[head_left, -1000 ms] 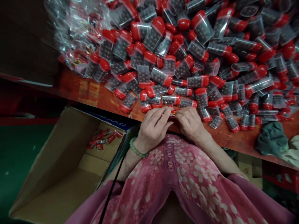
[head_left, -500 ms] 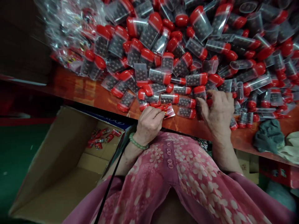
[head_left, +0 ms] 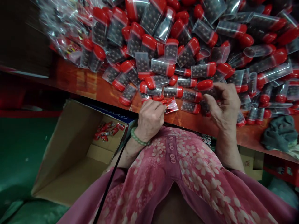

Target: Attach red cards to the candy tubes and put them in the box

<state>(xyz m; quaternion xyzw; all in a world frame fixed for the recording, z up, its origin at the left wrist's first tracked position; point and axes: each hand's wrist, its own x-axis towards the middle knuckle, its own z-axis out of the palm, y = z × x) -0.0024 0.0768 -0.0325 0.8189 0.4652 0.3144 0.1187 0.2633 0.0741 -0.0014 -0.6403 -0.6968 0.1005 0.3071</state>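
Observation:
My left hand (head_left: 151,118), with a green bead bracelet at the wrist, is closed at the table edge on a small red printed packet (head_left: 171,105), whose clear end sticks out to the right of the fingers. Further right, my right hand (head_left: 225,104) has its thumb and index finger around a red-capped clear tube (head_left: 205,85) of dark beads; the fingertips are partly hidden behind it. Many similar tubes lie heaped in front of both hands, such as a tube (head_left: 190,107) lying between them near the edge.
Clear plastic bags (head_left: 67,34) are piled at the back left. An open cardboard box (head_left: 70,149) stands below the table edge on the left, with several small red packets (head_left: 107,130) inside. A grey-green cloth (head_left: 280,132) lies at the table's right edge.
The view has shifted closer to the heap. My right hand's thumb and fingers are now around a tube whose red cap has tilted sideways. My left hand keeps the packet.

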